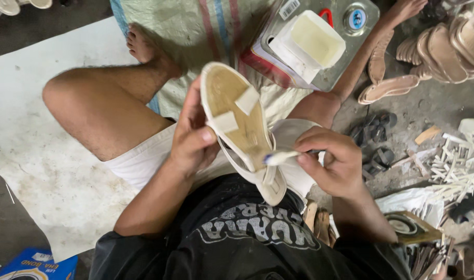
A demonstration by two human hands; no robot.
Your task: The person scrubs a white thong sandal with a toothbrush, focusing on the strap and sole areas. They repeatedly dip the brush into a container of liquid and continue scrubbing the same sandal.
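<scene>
With your left hand (pixel 193 142) gripping the cream sandal (pixel 242 124) sole-up above your lap, keep your right hand's (pixel 333 163) fingers pinched on the brush (pixel 281 156), stroking evenly

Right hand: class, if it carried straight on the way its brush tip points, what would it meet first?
The right hand points its brush leftward; the tip already sits at the sandal sole in the left hand, probably touching it, though depth is unclear.
</scene>
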